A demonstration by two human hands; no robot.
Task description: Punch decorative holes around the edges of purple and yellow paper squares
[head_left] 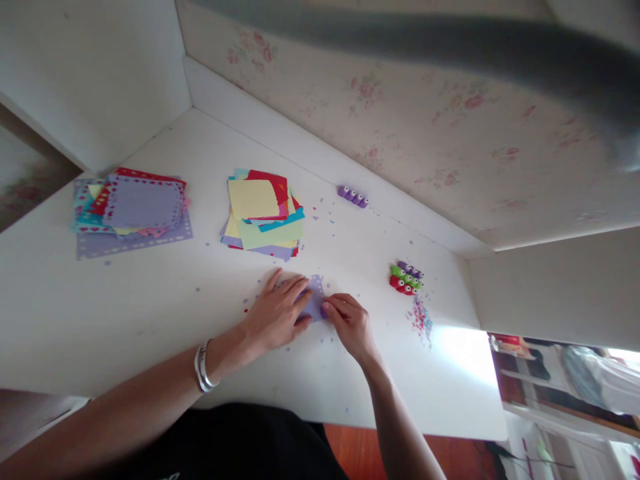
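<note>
A sheet of lilac paper (315,301) lies on the white desk, with small punched holes along its edge. My left hand (277,310) rests flat over its left part with fingers spread, pressing it down. At the paper's right edge, my right hand (350,320) pinches a small purple paper punch (325,311), mostly hidden by the fingers. Loose lilac paper bits lie around both hands. Beyond my left hand is a stack of coloured paper sheets (267,233), a pale yellow one on top.
Paper sheets with punched borders (145,203) are piled at the far left. A row of purple punches (353,197) sits near the back ledge. Purple, green and red punches (406,279) stand at the right, beside a heap of confetti (420,317). A flowered wall rises behind.
</note>
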